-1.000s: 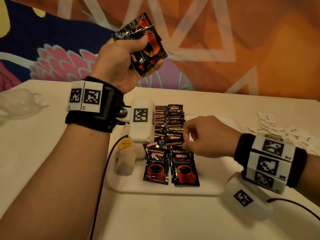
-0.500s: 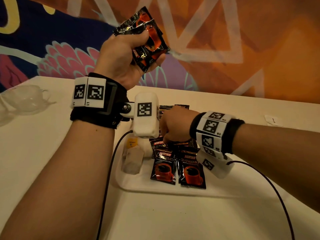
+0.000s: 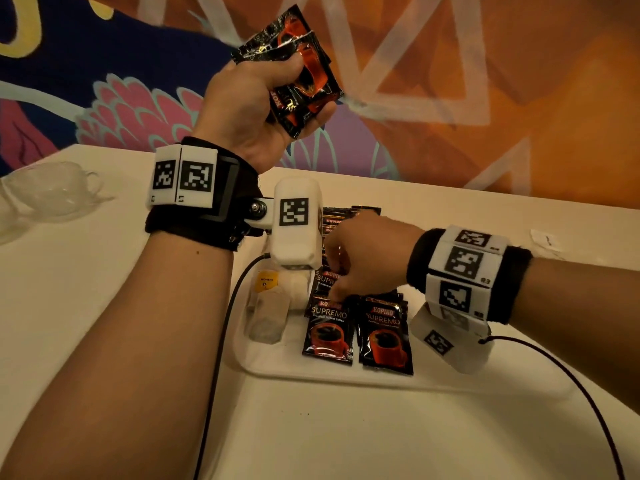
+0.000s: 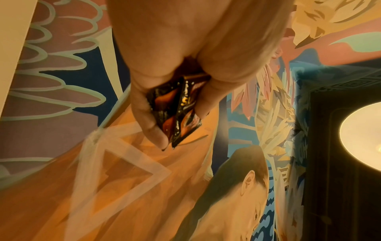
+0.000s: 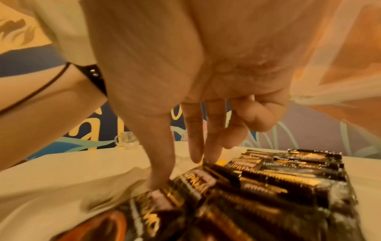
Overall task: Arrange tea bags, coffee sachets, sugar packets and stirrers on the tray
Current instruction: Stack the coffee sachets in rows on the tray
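My left hand (image 3: 304,91) is raised above the table and grips a bunch of black-and-orange coffee sachets (image 3: 294,32); the left wrist view shows the same coffee sachets (image 4: 185,130) squeezed between thumb and fingers of the left hand (image 4: 178,114). On the white tray (image 3: 311,372) lie two overlapping columns of coffee sachets (image 3: 384,337). Tea bags (image 3: 268,317) sit at the tray's left end. My right hand (image 3: 337,282) hovers over the left column. In the right wrist view, the right hand (image 5: 177,173) has straight fingers, with thumb and fingertips touching the tray's sachets (image 5: 278,184).
A clear glass cup (image 3: 55,192) stands at the table's far left, also seen as a glass cup (image 5: 125,138) in the right wrist view. A white paper packet (image 3: 547,239) lies at the far right. Black cables (image 3: 221,341) trail from both wrists. A painted wall is behind.
My right hand has moved left across the tray and lowered its fingers onto the left column of sachets. The left hand stays raised with its bunch.
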Motion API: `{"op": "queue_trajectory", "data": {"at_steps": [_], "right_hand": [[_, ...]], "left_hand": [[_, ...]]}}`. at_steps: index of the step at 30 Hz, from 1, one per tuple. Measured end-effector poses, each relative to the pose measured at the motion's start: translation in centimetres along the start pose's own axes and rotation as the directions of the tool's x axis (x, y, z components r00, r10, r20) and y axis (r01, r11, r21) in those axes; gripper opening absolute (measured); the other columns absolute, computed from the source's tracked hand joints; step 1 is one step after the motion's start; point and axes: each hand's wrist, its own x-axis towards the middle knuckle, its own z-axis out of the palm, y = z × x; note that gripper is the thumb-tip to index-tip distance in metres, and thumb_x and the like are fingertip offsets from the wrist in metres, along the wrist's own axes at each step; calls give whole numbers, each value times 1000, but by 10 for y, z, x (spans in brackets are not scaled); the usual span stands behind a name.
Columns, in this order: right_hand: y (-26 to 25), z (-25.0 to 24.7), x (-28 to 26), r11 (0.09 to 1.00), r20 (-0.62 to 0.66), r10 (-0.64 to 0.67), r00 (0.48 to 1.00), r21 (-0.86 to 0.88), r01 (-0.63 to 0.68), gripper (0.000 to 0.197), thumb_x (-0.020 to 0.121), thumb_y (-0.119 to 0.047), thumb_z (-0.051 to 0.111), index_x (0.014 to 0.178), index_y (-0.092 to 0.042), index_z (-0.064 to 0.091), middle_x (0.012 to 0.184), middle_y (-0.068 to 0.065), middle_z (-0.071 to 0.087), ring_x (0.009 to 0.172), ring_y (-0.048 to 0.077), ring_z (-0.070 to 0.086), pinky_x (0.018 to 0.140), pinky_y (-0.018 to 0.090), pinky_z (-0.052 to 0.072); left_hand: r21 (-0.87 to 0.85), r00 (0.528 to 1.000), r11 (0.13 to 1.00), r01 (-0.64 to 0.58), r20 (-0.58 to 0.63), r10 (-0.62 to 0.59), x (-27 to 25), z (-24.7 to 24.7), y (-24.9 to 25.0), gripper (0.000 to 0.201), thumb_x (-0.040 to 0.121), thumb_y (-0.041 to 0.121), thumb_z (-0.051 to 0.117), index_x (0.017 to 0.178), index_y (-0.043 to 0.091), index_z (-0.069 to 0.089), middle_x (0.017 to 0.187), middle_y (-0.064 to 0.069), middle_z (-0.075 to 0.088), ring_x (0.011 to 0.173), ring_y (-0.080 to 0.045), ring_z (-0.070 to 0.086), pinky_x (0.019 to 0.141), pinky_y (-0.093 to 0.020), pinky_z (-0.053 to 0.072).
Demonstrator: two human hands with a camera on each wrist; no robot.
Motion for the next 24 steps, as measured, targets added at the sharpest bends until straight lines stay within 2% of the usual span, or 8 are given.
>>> {"op": "queue_trajectory", "data": {"at_steps": [2,4,9,13,16,20,22,24], "right_hand": [[-5,7,-4,1000,76,-11,997,-28,13,43,69,-53,78,97,-23,63,89,-8,61,79,11,57,67,28,52],[-7,11,-4,998,81,-18,997,-53,22,44,69,-51,79,98,-22,64,89,-7,62,78,11,57,67,28,53],[-5,9,5,999,2,-14,1000,-50,14,33,72,-47,78,89,-22,66,88,-6,64,80,15,58,60,26,47],[1,7,6,999,-58,-2,998,-36,0,32,72,-49,78,88,-24,63,88,-6,61,83,16,58,61,27,45],[6,6,3,1000,-111,0,994,-1,0,34,72,-51,77,87,-24,62,83,-9,60,80,14,57,58,26,43],[8,0,0,1000,-126,-10,992,9,11,30,76,-50,74,85,-25,61,82,-10,58,79,13,57,59,26,44],[13,-16,-3,995,-188,26,982,100,-7,22,81,-45,70,83,-25,60,82,-10,58,81,14,58,60,24,42],[25,-40,-7,976,-360,89,929,219,-9,14,88,-36,65,87,-24,61,84,-10,59,86,14,58,62,23,39]], "left_hand": [[5,1000,1000,4,-3,-4,1,1,-1,32,89,1,58,120,5,50,112,-20,65,89,-37,71,75,-45,58],[7,1000,1000,6,-4,-6,1,2,-1,36,89,1,58,124,5,49,113,-21,65,88,-37,71,75,-46,58],[-2,1000,1000,4,1,-4,2,1,-1,35,89,1,58,124,3,50,112,-21,65,87,-36,71,76,-46,58],[-16,1000,1000,12,2,-12,2,1,-1,34,89,1,59,122,4,50,112,-21,65,87,-36,71,76,-46,58],[-21,1000,1000,7,-3,-7,3,0,-1,33,89,1,59,120,5,50,112,-20,65,87,-37,71,76,-47,58],[-19,1000,999,28,6,-28,2,1,-3,33,89,1,58,121,6,50,110,-19,66,86,-36,71,77,-47,58],[9,998,998,56,19,-56,1,2,-4,31,90,2,58,119,6,51,108,-18,66,84,-35,71,76,-44,58],[79,994,992,94,39,-98,1,1,-5,27,89,4,59,116,8,55,104,-16,69,84,-33,72,70,-40,58]]}}
